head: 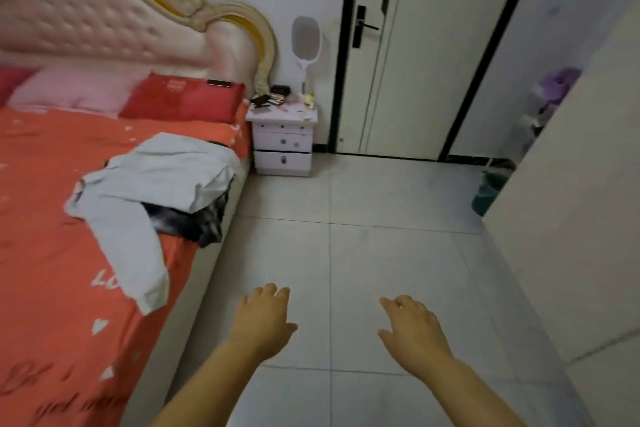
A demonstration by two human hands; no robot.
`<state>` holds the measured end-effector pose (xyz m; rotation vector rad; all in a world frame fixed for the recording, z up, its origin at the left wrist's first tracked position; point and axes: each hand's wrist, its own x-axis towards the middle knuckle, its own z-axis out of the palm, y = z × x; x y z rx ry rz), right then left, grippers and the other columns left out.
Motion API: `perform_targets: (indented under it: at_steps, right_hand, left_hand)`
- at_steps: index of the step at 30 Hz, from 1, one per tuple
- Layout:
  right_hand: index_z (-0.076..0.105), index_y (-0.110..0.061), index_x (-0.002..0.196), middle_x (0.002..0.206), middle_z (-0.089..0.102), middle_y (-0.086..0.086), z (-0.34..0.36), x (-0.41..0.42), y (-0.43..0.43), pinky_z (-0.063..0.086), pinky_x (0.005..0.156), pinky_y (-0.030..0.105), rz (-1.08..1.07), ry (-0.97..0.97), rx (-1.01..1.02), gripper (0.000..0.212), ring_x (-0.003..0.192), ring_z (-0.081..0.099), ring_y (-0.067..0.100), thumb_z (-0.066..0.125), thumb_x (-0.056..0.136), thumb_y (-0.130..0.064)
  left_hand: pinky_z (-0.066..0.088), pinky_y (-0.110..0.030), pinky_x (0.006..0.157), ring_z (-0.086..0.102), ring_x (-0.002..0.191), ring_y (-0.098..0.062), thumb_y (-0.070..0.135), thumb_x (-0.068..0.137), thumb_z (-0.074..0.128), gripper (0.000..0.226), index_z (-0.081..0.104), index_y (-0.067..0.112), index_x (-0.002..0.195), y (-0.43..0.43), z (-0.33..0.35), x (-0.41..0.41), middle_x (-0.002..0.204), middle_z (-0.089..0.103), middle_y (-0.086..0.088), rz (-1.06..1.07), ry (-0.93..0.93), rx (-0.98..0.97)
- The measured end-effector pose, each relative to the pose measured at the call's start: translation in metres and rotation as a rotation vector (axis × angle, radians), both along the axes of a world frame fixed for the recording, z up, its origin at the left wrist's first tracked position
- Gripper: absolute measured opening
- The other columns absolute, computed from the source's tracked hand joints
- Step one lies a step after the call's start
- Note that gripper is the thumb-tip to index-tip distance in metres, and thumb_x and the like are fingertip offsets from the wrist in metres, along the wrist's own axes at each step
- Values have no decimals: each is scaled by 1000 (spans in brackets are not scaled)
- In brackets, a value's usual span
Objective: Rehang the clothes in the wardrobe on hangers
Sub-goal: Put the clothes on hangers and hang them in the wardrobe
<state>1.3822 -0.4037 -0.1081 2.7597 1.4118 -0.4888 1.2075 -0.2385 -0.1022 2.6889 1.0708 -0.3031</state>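
Fingers [273, 292] of the left hand [265, 317]: loosely bent, slack, holding nothing, palm down. Fingers of the right hand [412, 329]: likewise slack and slightly spread, nothing in them, palm down. The two hands are apart from each other, forearms bare, stretched forward above the pale floor tiles [381, 236].

Just left of the left fingers: edge of the bed [52, 288], orange-red sheet with white hearts and lettering. Ahead and left of those fingers, on the sheet near the bed's edge: a pale grey garment [156, 177], crumpled, one sleeve trailing toward the hands. It lies partly over a dark garment [194, 222]. Neither hand touches either garment.

Farther ahead: white nightstand [282, 146] with small clutter on top, at the head of the bed. Beyond it is a door [415, 62] with a black frame. Right of the right fingers: a tall pale panel [571, 218], with a green bin [488, 192] past its far corner.
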Motion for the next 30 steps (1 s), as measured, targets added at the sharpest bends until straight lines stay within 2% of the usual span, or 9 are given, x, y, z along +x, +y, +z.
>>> perform_targets:
  at_steps: [4,7,15,21,25,30]
  right_hand:
    - [24,-23,147,146,32,3,6,-10,108,26,109,32,171,-32,2,55,131,33,21,41,97,-38]
    - [25,-22,146,144,36,4,12,-22,178,30,106,32,291,-67,-10,56,128,37,22,43,96,-38]
    - [28,-21,145,141,39,5,7,-43,325,32,103,33,537,-69,-51,56,126,39,24,45,95,-39]
    - [30,-20,144,140,40,7,0,-30,438,36,101,35,700,-81,-48,56,126,41,25,47,95,-39]
    - [39,-18,137,134,43,8,7,-9,518,40,97,35,820,-95,-39,49,121,44,27,49,94,-38]
    - [41,-14,135,133,45,9,16,13,607,39,98,37,937,-102,-41,49,121,44,28,49,93,-36]
  left_hand:
    - [33,-38,101,41,123,-25,47,90,50,54,37,19,134,76,-3,-32,136,42,-4,150,-16,-11]
    - [33,-38,103,40,125,-25,44,88,53,57,37,20,137,121,-3,-56,137,41,-5,253,-24,-23]
    - [34,-40,97,41,120,-28,40,87,55,52,40,17,131,216,-9,-92,130,43,-8,508,26,-50]
    - [34,-41,97,43,118,-30,37,89,54,48,42,14,129,292,-12,-79,127,45,-10,644,70,-36]
    - [36,-41,95,43,117,-30,37,89,53,49,39,14,130,349,-3,-51,127,44,-10,737,84,-45]
    - [35,-41,97,43,117,-31,34,91,50,48,37,14,133,415,6,-17,129,43,-11,844,39,-79]
